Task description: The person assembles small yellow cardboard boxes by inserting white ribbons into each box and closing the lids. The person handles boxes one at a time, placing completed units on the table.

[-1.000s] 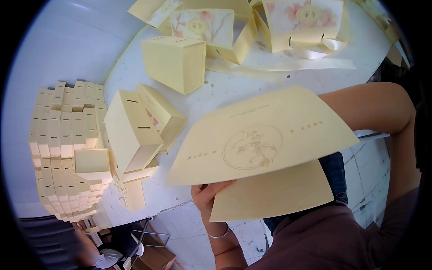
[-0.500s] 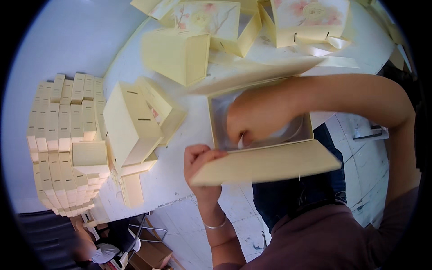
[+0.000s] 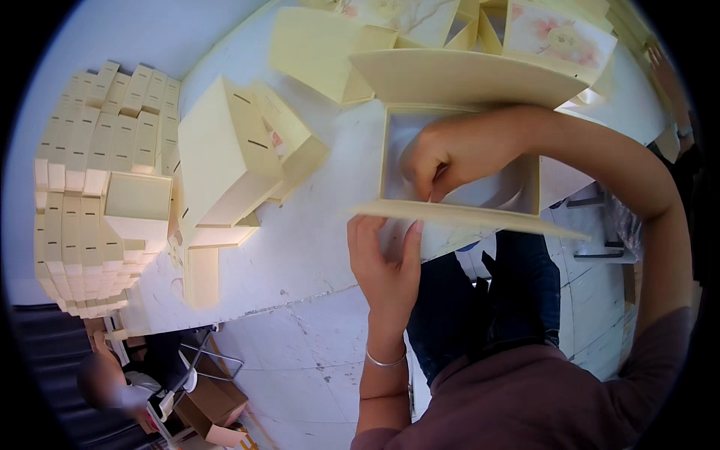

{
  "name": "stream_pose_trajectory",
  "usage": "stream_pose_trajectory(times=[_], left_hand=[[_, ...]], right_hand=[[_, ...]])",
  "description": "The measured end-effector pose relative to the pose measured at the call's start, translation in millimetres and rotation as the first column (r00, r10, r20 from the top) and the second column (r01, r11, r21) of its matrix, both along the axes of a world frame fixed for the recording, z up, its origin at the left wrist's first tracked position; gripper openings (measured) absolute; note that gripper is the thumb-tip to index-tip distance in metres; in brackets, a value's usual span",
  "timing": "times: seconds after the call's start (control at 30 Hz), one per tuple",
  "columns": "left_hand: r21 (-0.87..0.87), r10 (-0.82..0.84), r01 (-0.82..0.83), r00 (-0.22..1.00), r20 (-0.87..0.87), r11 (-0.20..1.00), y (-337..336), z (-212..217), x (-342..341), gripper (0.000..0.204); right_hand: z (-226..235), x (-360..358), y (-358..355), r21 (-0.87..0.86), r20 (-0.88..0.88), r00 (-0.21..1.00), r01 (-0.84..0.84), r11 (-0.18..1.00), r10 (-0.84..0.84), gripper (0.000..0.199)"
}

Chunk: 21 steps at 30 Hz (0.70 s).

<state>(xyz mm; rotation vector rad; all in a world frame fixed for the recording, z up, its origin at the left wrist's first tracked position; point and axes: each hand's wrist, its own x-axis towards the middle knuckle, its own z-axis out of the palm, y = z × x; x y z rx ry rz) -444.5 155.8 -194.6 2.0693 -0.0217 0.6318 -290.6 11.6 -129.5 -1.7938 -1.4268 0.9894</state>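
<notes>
1. One open box (image 3: 459,196) is in hand: pale cream card, square, shallow, with thin upright walls and a whitish inside. It sits at the near edge of the white counter (image 3: 300,255), partly hanging over that edge.
2. Two flat cream flaps belong to the box. The far flap (image 3: 465,75) spreads away from the person; the near flap (image 3: 465,217) is seen almost edge-on, a long thin strip running left to right along the box's near wall.
3. The box's mouth faces up toward the camera; its long axis, taken with the flaps, runs left to right.
4. The left hand (image 3: 386,262) is under the near flap's left end, fingers up against it, a thin bangle on the wrist. Its grip is a loose hold on the flap.
5. The right hand (image 3: 450,150) reaches down inside the box, fingers curled narrow against the near wall; I cannot tell whether it pinches anything.
6. Left of the box stands one folded cream carton (image 3: 225,161) with two short dark slits on its face.
7. Farther left of the box, a big stack of flat cream blanks (image 3: 90,187) lies in many rows, too many to count.
8. Beyond the box lie several more cream boxes, at least two with pink flower prints (image 3: 559,41).
</notes>
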Motion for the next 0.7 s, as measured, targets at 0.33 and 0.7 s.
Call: stream_pose_trajectory(times=[0.33,0.7], left_hand=[[0.13,-0.255,0.25,0.967,0.024,0.96,24,28,19,0.022],[-0.614,-0.306,0.199,0.949,-0.074,0.764,33,-46,-41,0.033]], right_hand=[[4,-4,-1,0.06,0.17,0.985,-0.015,0.998,0.004,0.016],[-25,-51,-33,0.2,0.374,0.922,0.031,0.979,-0.105,0.022]])
